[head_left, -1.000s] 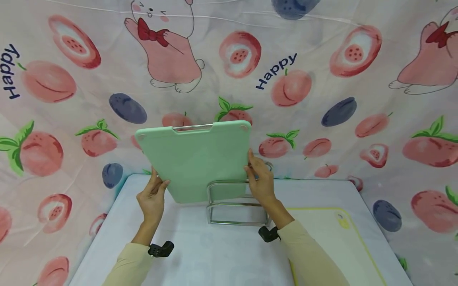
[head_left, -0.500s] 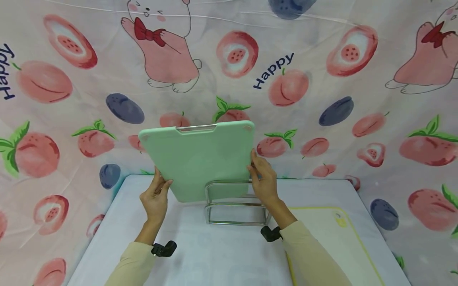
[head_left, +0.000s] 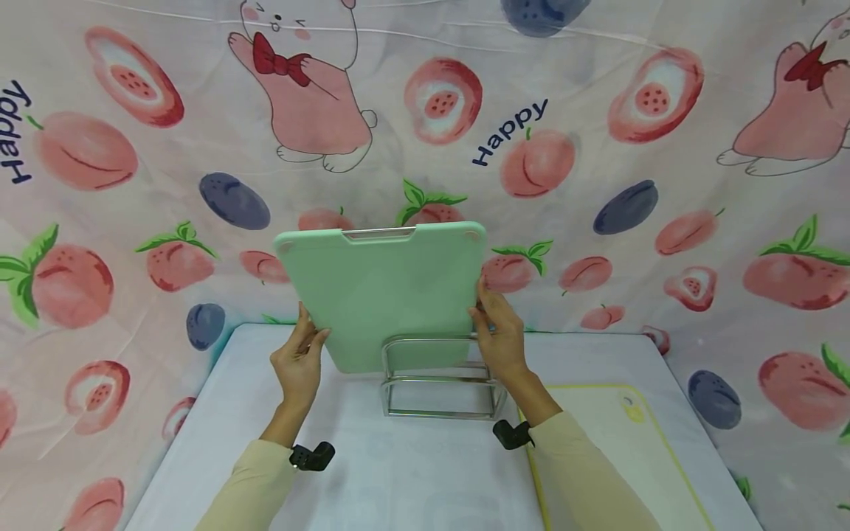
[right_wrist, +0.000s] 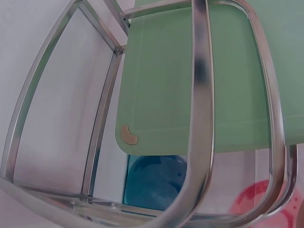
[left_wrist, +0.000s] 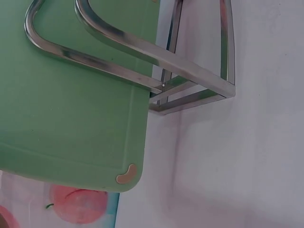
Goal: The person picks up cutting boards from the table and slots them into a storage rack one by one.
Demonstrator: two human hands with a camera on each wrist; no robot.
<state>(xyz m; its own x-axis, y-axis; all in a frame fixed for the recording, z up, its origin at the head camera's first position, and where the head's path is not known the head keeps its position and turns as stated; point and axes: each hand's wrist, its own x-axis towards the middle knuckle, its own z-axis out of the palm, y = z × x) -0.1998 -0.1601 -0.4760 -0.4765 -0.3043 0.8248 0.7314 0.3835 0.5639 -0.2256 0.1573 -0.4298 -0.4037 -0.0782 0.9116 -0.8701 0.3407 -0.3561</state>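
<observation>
A mint-green cutting board (head_left: 385,295) stands nearly upright, its face toward me, with a handle slot along its top edge. My left hand (head_left: 296,365) pinches its left edge, thumb in front. At the right edge my right hand (head_left: 502,339) grips it the same way. The board's lower right part sits behind the front loop of a metal rack (head_left: 438,379), while its lower left corner juts out beyond the rack. Both wrist views show the board (left_wrist: 71,128) between the rack's bars (right_wrist: 202,95), its bottom corner (right_wrist: 128,137) above the rack's base.
A white cutting board (head_left: 598,450) with a yellow rim lies flat on the table at the right, partly under the right sleeve (head_left: 578,472). A fruit-print cloth (head_left: 425,169) hangs behind the white-covered table (head_left: 398,472).
Both hands have carried the green cutting board to the right, so more of it lies behind the rack's front loop. The rack and the white board stay put.
</observation>
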